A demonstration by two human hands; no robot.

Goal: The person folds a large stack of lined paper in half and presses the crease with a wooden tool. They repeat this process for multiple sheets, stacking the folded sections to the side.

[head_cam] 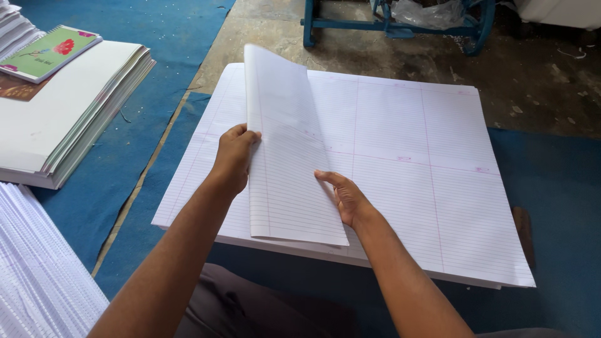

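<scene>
Head view: a big ruled sheet (285, 150) is being folded over on top of the paper stack (426, 169), roughly at the stack's left-middle. The left hand (233, 159) is closed on the sheet's left edge, thumb on top and fingers curled behind it, so it counts as gripping. The right hand (347, 197) is laid flat with fingers stretched out, pressing on the lower right part of the folded sheet, nothing pinched.

The sheet looks thin, light and floppy; its top bows up and curls over in the air. It'd probably crease or tear easily, so an edge pinch plus a flat palm seems about the right hold. Smooth white surface, faint blue lines, pink margin lines dividing the stack into panels.

The stack itself looks thick and probably heavy, and is set on a blue mat (131, 156) over rough concrete. Left of the stack, a pile of white boards (56, 119) is seen with a green notebook (50, 51) on top. More ruled paper (37, 275) is fanned out at the lower left. Beyond the stack, a blue metal frame (388, 25) is standing.
</scene>
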